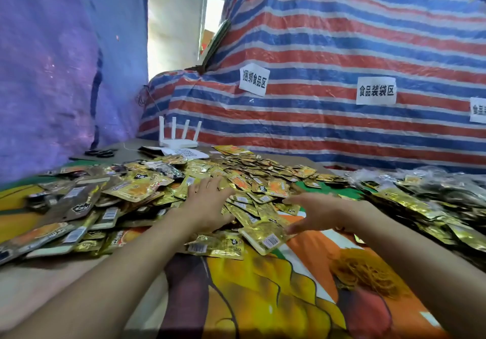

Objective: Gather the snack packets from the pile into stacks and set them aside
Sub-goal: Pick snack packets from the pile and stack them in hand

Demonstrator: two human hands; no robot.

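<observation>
A wide pile of gold snack packets (252,189) covers the middle of the table. My left hand (207,202) lies flat on the pile with its fingers stretched out over the packets. My right hand (318,212) hovers to the right with its fingers spread; its thumb sits at the edge of a gold packet (265,236) at the pile's near rim. Neither hand grips anything. Larger brown and gold packets (79,202) lie at the left.
A heap of packets (431,202) fills the right side. A white router (178,136), papers and black scissors (101,152) sit at the back. A striped tarp (342,49) rises behind. A colourful printed sheet (276,286) covers the near table.
</observation>
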